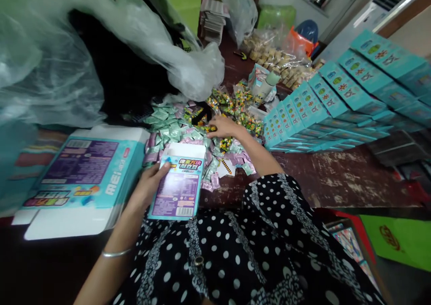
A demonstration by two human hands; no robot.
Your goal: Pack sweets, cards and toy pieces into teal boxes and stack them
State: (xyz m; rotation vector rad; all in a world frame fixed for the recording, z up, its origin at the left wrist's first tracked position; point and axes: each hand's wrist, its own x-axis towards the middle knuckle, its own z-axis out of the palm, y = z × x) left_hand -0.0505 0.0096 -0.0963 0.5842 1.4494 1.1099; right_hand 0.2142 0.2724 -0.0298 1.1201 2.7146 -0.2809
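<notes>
My left hand (150, 183) grips a small turquoise and purple carton (178, 188) by its left edge, with the thumb over the front. Its white top flap stands up. My right hand (222, 127) is over the pile ahead, its fingers closed around the edge of a clear bag of colourful beads (210, 128). More bead bags (244, 96) lie just beyond that hand. Around and below it are many small green sachets (164, 121) and pink sachets (193, 135). A white card (226, 168) with a dotted line lies near the right wrist.
Flattened cartons (97, 170) are stacked at the left. Turquoise filled boxes (313, 98) stand in rows at the right. A cloudy plastic bag (198, 71) bulges over the upper left. Behind are a pale green-capped cup (264, 87) and bagged beige pieces (279, 62).
</notes>
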